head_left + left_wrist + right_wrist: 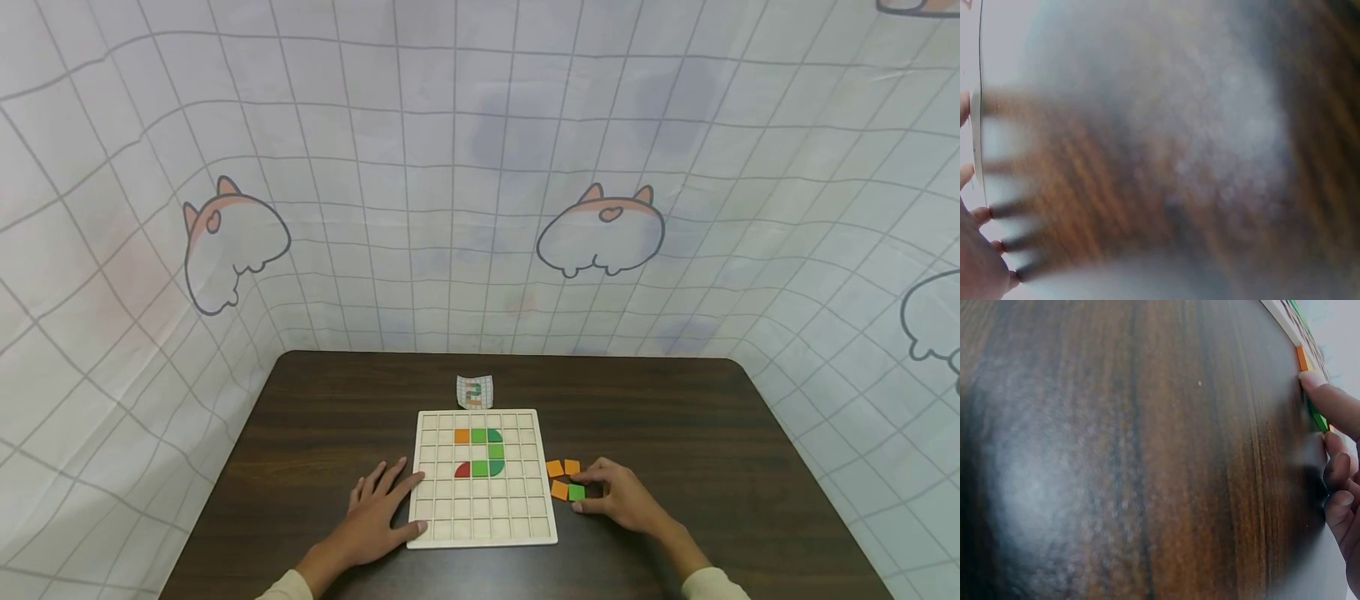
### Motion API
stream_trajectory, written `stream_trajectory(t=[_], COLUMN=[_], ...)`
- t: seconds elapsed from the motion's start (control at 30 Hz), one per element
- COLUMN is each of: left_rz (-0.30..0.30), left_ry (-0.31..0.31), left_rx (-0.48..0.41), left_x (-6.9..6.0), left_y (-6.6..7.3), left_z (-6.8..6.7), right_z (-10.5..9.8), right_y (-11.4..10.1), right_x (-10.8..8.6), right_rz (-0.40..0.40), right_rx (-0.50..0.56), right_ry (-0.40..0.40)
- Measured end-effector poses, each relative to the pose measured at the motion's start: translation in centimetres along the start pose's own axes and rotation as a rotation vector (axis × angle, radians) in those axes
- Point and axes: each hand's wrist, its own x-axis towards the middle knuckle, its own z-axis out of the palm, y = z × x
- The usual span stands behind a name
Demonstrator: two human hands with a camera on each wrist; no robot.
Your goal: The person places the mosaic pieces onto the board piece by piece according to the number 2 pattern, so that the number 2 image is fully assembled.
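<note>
A pale square grid board lies on the table. Tiles on it form a curved figure: an orange square, light green squares, dark green rounded pieces and a red rounded piece. My left hand is spread flat, thumb and a fingertip touching the board's left edge. To the right of the board, my right hand pinches a green square tile between thumb and index finger. Orange tiles lie close beside it. The right wrist view shows that green tile between the fingertips.
A small printed pattern card lies just behind the board. The dark wooden table is enclosed by a white grid-patterned curtain at the back and sides.
</note>
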Motion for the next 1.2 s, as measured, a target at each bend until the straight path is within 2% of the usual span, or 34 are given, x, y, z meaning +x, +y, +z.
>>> stream_trajectory(t=[0.27, 0.57, 0.9, 1.07, 1.2], left_rz=[-0.001, -0.001, 0.005, 0.000, -0.005], left_ry=[-0.001, 0.004, 0.000, 0.004, 0.000], left_rx=[-0.001, 0.022, 0.005, 0.007, 0.008], left_x=[0.05, 0.04, 0.01, 0.01, 0.03], left_y=[0.13, -0.12, -0.04, 0.13, 0.14], left_z=[-0.09, 0.08, 0.03, -0.06, -0.01], right_z=[0.08, 0.41, 0.60, 0.60, 0.72], right_y=[0.19, 0.24, -0.02, -0.27, -0.36], right_x=[-0.04, -0.36, -0.44, -0.28, -0.27], right_rz=[-0.017, -0.085, -0.032, 0.026, 0.029], right_rx=[-0.013, 0.020, 0.024, 0.051, 0.077], right_ry=[0.006, 0.031, 0.100, 0.109, 0.106])
